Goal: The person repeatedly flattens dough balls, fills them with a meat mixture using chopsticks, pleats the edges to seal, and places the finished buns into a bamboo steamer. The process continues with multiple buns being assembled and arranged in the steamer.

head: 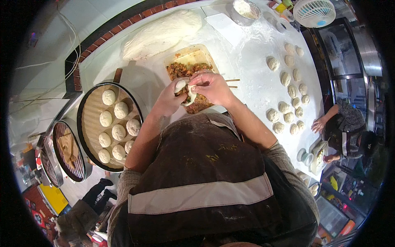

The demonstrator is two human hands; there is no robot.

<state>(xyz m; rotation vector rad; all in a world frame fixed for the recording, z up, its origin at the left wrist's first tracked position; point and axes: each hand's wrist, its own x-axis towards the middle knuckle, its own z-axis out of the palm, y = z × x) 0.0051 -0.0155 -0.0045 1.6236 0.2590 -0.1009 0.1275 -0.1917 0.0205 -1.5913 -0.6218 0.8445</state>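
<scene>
Between my two hands is a dough wrapper [193, 95] with chopped filling [186, 98] showing in its open middle. My left hand [169, 98] cups the wrapper from the left, its thumb close to the filling. The fingertips of my right hand [213, 86] pinch the wrapper's upper right edge. Both hands are above a plastic tub [197, 51] of chopped filling, part of which they hide. A pair of chopsticks [232, 80] sticks out past the tub's right side.
A round steamer tray [89, 123] with several filled buns [118, 132] stands at left. Behind the tub lies a large dough slab [160, 34]. Several dough pieces [285, 78] sit on the floured table [253, 89] at right, beyond which a co-worker's hand [318, 124] rests. A flour bowl [245, 14] stands far back.
</scene>
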